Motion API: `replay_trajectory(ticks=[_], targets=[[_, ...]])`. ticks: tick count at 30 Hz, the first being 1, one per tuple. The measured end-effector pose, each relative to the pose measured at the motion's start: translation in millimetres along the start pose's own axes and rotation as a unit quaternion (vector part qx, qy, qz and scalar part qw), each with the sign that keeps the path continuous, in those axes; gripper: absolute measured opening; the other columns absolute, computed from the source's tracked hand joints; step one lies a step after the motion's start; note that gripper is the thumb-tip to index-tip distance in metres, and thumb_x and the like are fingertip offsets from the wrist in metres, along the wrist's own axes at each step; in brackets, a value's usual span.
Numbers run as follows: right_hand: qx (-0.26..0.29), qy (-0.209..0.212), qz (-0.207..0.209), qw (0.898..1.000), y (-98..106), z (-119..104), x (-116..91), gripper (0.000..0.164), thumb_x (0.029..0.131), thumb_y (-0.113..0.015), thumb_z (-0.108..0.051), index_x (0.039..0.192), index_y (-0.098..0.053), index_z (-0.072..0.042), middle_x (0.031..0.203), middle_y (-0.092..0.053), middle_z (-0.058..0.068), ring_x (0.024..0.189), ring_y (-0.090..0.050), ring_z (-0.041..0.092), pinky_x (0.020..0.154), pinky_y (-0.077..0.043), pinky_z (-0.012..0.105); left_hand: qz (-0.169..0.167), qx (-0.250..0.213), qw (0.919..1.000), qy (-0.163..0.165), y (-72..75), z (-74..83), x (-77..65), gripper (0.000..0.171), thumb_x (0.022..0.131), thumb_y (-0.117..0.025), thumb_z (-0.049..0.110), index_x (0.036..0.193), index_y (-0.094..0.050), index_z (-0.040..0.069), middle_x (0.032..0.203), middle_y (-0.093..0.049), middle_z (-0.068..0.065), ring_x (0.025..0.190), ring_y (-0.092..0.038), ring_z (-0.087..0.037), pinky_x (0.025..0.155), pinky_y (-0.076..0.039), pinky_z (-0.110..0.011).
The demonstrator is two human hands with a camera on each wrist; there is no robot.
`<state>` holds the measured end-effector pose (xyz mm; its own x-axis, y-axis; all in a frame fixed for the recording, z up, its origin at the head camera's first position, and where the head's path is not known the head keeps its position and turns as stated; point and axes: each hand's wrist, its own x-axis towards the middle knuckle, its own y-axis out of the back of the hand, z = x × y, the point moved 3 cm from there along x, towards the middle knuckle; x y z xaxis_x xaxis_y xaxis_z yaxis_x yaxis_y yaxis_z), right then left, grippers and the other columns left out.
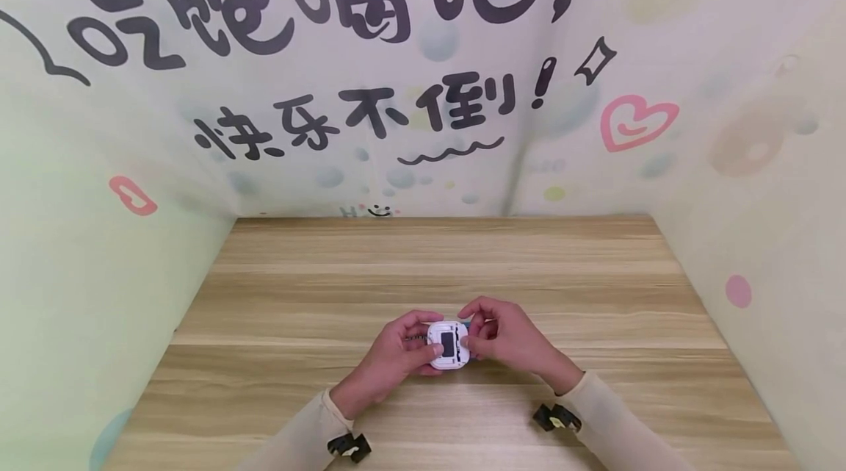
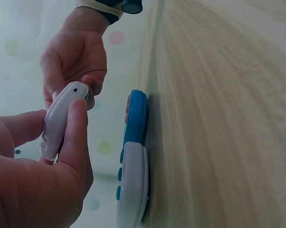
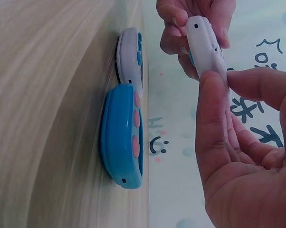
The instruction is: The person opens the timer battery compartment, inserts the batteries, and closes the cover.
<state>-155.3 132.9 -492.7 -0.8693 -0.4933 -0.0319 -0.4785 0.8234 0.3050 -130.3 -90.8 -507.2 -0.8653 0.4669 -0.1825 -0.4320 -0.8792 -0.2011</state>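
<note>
A small white handheld gadget (image 1: 448, 343) with rounded corners is held just above the table, its face with a dark rectangle and a dark slot turned up. My left hand (image 1: 399, 346) grips its left side, thumb on the upper face and fingers around the edge. On the opposite side my right hand (image 1: 507, 335) pinches the right edge between thumb and fingers. The right wrist view shows a small square hole in the gadget's white side (image 3: 200, 35). Its underside is mostly hidden, with a bit of blue showing.
Below the hands, a blue gadget with pink buttons (image 3: 119, 137) and a white gadget with blue buttons (image 2: 134, 180) lie end to end on the wood-grain table (image 1: 297, 295). Printed fabric walls (image 1: 370, 184) stand at the back and both sides.
</note>
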Motion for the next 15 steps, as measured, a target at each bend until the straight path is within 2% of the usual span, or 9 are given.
replay_trajectory(ticks=[4, 10, 15], targets=[[-0.006, -0.006, -0.003, 1.0, -1.8, 0.2, 0.9, 0.031, 0.091, -0.08, -0.009, 0.119, -0.067, -0.006, 0.086, -0.065, 0.006, 0.066, -0.068, 0.016, 0.061, -0.066, 0.038, 0.001, 0.0, 1.0, -0.001, 0.0, 0.6, 0.1, 0.059, 0.096, -0.071, -0.003, 0.15, -0.046, -0.006, 0.129, -0.066, -0.016, 0.101, -0.072, -0.02, 0.082, -0.068, -0.043], [-0.008, -0.012, -0.004, 1.0, -2.5, -0.2, 1.6, 0.029, 0.094, -0.08, -0.014, 0.119, -0.068, -0.006, 0.091, -0.064, 0.007, 0.07, -0.068, 0.016, 0.062, -0.065, 0.033, 0.004, -0.006, 1.0, -0.001, 1.4, 1.3, 0.4, 0.06, 0.097, -0.07, -0.004, 0.151, -0.045, -0.007, 0.131, -0.067, -0.018, 0.103, -0.073, -0.02, 0.083, -0.068, -0.043], [0.01, -0.01, -0.017, 1.0, -1.9, -0.2, 1.9, 0.032, 0.098, -0.076, -0.018, 0.125, -0.067, -0.002, 0.097, -0.068, 0.01, 0.074, -0.071, 0.019, 0.067, -0.067, 0.041, 0.007, -0.011, 0.9999, -0.006, 3.7, 3.4, 0.8, 0.06, 0.097, -0.07, -0.003, 0.151, -0.045, -0.005, 0.131, -0.067, -0.017, 0.104, -0.073, -0.02, 0.082, -0.068, -0.042]])
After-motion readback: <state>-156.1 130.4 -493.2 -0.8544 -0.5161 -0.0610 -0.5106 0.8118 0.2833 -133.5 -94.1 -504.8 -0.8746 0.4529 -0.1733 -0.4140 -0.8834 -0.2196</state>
